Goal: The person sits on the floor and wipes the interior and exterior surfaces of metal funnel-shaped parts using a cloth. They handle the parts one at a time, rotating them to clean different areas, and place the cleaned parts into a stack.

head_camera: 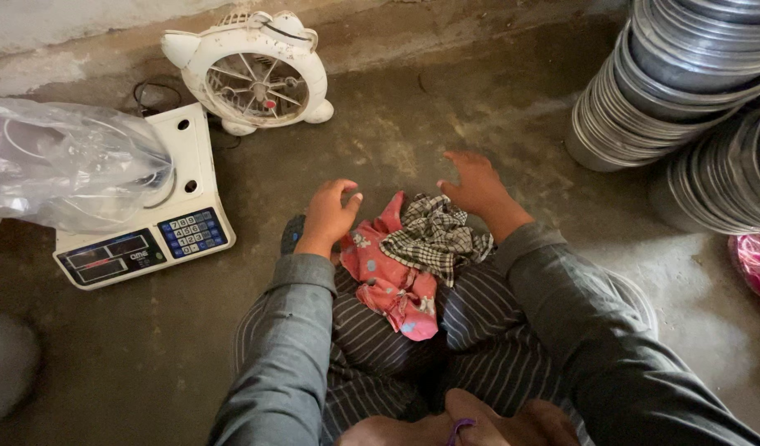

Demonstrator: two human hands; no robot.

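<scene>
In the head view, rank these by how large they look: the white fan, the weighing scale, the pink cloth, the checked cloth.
1. weighing scale, though a plastic bag hides part of it
2. white fan, close to the scale in apparent size
3. pink cloth
4. checked cloth, close to the pink one; both are crumpled and overlapping, so that order is unsure

Checked cloth (435, 235): black and white check
Floral cloth (388, 281): pink-red, pale flower print
Trousers (380, 339): dark grey, thin pale stripes
Sleeves (289, 355): plain grey
Scale (149, 223): white, blue keypad
Fan (252, 70): white
Bowls (677, 83): silver metal
Floor (446, 116): grey-brown
</scene>
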